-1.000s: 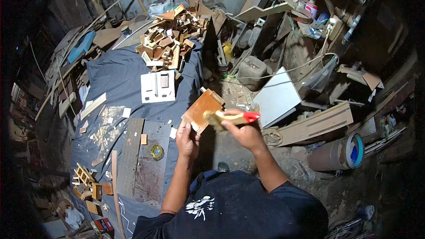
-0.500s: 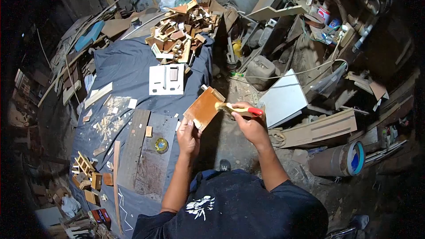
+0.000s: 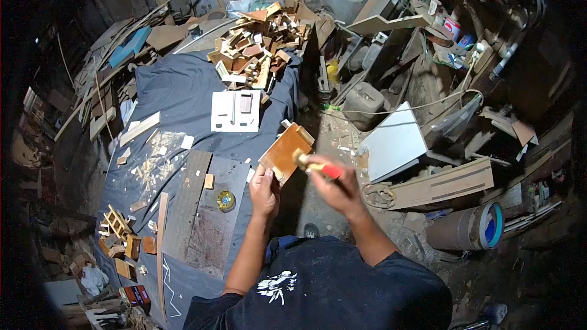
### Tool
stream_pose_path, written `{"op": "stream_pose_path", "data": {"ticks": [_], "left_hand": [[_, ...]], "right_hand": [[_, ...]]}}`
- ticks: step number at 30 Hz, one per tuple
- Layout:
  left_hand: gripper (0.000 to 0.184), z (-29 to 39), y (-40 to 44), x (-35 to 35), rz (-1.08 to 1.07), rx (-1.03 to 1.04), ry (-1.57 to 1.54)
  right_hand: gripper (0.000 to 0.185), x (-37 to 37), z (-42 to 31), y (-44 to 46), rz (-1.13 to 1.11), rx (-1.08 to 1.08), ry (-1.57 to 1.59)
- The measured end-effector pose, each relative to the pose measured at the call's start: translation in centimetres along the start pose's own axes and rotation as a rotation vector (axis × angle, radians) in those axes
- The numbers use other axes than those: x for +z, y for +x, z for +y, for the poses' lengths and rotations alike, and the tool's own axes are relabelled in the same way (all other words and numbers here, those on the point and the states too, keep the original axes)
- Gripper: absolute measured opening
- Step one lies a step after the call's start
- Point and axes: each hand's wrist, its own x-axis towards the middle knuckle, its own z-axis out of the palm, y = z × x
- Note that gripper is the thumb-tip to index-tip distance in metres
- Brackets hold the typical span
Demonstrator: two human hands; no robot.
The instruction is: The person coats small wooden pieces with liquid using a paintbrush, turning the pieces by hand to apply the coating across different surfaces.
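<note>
A small flat wooden panel (image 3: 283, 154), orange-brown with pale pieces along its far edge, is gripped at its lower left corner by my left hand (image 3: 265, 193). My right hand (image 3: 335, 190) is closed around a paintbrush (image 3: 324, 168) with a red-tipped handle. The brush's pale bristles are over the panel's right part; blur hides whether they touch. Left of my left forearm, a round glass dish (image 3: 225, 200) stands on a dark board (image 3: 215, 229). A small wooden block (image 3: 209, 181) lies close to the dish.
A dark cloth (image 3: 171, 79) covers the table on the left. It bears a heap of wooden pieces (image 3: 254, 49), a white panel with cutouts (image 3: 235, 123) and wood scraps (image 3: 160, 162). To the right are a white board (image 3: 396, 140), a jerrycan (image 3: 363, 102) and a cylindrical drum (image 3: 455, 230).
The brush in my right hand has moved left and down across the panel, and the hand is now blurred. The whole view has shifted slightly; my left hand keeps its hold.
</note>
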Motion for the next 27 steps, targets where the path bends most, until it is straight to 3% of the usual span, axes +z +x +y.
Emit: {"op": "stream_pose_path", "data": {"ticks": [3, 5, 9, 11, 13, 15, 19, 21, 24, 27], "left_hand": [[0.038, -0.4, 0.0, 0.3, -0.036, 0.017, 0.040], [0.036, 0.2, -0.3, 1.2, -0.163, 0.056, 0.088], [0.036, -0.7, -1.1, 1.7, -0.162, 0.086, 0.263], [0.037, -0.4, -1.0, 2.0, -0.173, 0.084, 0.238], [0.038, -0.1, -1.0, 2.2, -0.154, 0.030, 0.006], [0.042, -0.3, -0.8, 1.6, -0.186, 0.032, 0.009], [0.041, 0.1, -1.2, 2.2, -0.232, -0.018, 0.034], [0.044, -1.0, -1.2, 2.4, -0.193, -0.031, 0.044], [0.043, -0.2, -1.0, 3.0, -0.208, -0.050, -0.009], [0.042, 0.4, -0.6, 2.3, -0.238, -0.053, -0.026]], "right_hand": [[0.026, -0.3, -1.9, 0.0, -0.106, -0.035, -0.033], [0.024, 0.0, -1.5, 0.3, 0.007, 0.028, 0.066], [0.024, 0.0, -0.5, 1.2, 0.152, 0.004, 0.015], [0.024, 0.1, -0.2, 0.6, 0.099, -0.054, 0.009], [0.024, -0.2, -0.8, -0.2, -0.036, -0.104, 0.016], [0.023, -1.0, -0.3, -0.8, -0.170, 0.002, 0.221], [0.020, -2.2, 1.4, 0.1, -0.041, 0.322, 0.243], [0.021, -1.3, 1.9, 0.2, 0.072, 0.255, 0.260], [0.022, -1.2, -0.1, -0.5, -0.027, 0.012, 0.134], [0.022, -1.9, 1.2, -1.3, -0.111, 0.173, 0.265]]}}
